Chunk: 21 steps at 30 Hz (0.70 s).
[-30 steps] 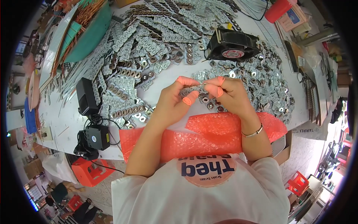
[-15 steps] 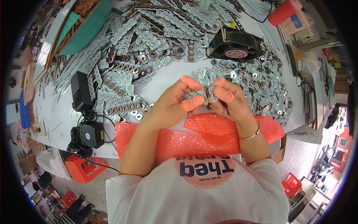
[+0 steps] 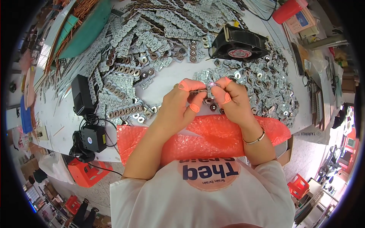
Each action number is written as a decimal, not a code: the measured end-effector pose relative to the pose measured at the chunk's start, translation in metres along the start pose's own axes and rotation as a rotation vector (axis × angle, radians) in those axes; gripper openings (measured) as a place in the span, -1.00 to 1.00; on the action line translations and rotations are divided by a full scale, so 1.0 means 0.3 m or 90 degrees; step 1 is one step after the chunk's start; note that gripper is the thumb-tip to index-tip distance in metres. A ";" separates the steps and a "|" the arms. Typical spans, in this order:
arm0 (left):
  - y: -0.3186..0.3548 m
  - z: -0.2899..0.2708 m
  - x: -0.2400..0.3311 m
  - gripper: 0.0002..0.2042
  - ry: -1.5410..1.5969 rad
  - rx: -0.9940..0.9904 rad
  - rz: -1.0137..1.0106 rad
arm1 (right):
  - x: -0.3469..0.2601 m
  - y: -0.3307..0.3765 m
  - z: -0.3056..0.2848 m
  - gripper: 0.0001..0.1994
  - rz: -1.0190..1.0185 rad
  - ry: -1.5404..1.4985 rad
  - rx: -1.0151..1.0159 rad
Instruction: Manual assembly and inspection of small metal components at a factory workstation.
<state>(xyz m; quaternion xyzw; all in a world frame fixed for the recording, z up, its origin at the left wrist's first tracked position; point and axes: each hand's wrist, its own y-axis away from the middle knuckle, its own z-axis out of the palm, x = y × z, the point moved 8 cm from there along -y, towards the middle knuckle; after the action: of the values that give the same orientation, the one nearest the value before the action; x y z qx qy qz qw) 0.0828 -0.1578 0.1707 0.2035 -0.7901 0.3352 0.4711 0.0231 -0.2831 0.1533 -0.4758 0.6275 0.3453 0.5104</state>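
Small metal strip [image 3: 202, 91], between both hands' grip

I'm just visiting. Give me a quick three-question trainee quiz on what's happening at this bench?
1. True or false: the left hand and right hand hold one small metal strip between them.
2. What covers the fingertips? A) orange finger cots B) black gloves C) nothing
3. The forearms rest on a sheet of orange ____ at the table edge.

Key: 1 true; 2 A; 3 bubble wrap
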 end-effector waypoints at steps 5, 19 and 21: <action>-0.020 -0.006 -0.023 -0.80 0.033 0.049 -0.020 | 0.038 -0.011 -0.002 -0.80 0.090 -0.099 0.033; -0.004 0.010 -0.005 -0.79 -0.088 0.093 0.106 | 0.053 -0.008 -0.048 -0.83 0.060 0.089 0.051; -0.001 0.003 0.023 -0.80 -0.072 0.116 0.150 | 0.018 -0.007 -0.039 -0.83 0.058 0.101 0.007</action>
<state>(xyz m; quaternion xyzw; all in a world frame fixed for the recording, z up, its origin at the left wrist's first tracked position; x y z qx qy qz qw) 0.0792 -0.1589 0.1766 0.1696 -0.8003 0.4463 0.3628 0.0212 -0.2958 0.1510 -0.4696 0.6891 0.3261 0.4453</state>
